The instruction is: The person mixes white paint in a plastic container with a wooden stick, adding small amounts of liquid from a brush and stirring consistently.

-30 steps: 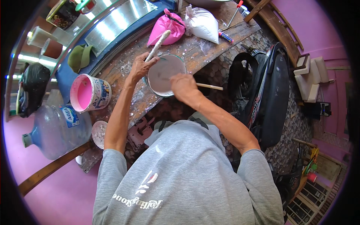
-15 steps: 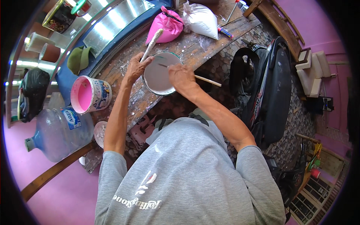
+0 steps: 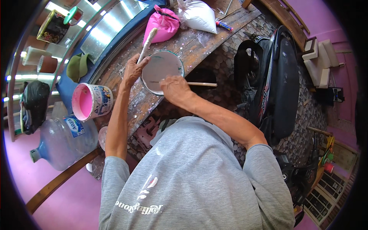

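Note:
My left hand (image 3: 133,69) grips an upright, white-coated stick (image 3: 149,40) beside the left rim of a round bucket (image 3: 163,66) of pale greyish mixture on a wooden table (image 3: 212,43). My right hand (image 3: 175,89) is closed around a thin wooden stick (image 3: 202,84) lying across the lower part of the bucket, its left end over the mixture. A bucket of bright pink paint (image 3: 84,100) stands left of my left forearm. Beyond the bucket of mixture are a pink plastic bag (image 3: 163,26) and a white bag of powder (image 3: 199,17).
A large water jug (image 3: 65,143) lies at lower left. A green cap (image 3: 76,68), dark bundle (image 3: 34,105) and glass panels (image 3: 101,28) line the upper left. A black motorbike (image 3: 281,88) stands at right on pebble-patterned floor, with a cream chair (image 3: 322,67) behind.
The view has shifted slightly. My right hand has moved left over the bucket with its stick, which now lies more level. My left hand still grips the coated stick.

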Tool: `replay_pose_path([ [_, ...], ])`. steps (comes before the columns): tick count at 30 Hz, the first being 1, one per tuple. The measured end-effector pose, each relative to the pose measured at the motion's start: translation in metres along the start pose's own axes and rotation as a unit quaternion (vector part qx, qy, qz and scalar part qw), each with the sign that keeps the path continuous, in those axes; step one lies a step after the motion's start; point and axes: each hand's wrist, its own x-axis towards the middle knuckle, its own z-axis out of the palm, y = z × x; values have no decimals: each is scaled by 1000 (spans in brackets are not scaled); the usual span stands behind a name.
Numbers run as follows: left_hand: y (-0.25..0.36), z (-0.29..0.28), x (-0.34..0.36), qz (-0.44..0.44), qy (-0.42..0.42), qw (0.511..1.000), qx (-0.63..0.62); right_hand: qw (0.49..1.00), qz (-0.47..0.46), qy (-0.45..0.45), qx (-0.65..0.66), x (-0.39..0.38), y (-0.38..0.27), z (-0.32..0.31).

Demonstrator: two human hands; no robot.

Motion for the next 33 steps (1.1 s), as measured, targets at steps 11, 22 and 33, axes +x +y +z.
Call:
replay_pose_path([
  [11,7,9,-2,-11,-3,1000,0,995,100,-1,18,-9,33,2],
  [22,7,11,-9,-21,33,999,30,991,129,17,-29,-15,39,4],
  [33,1,9,-14,-34,55,997,-28,999,30,11,7,-25,25,6],
])
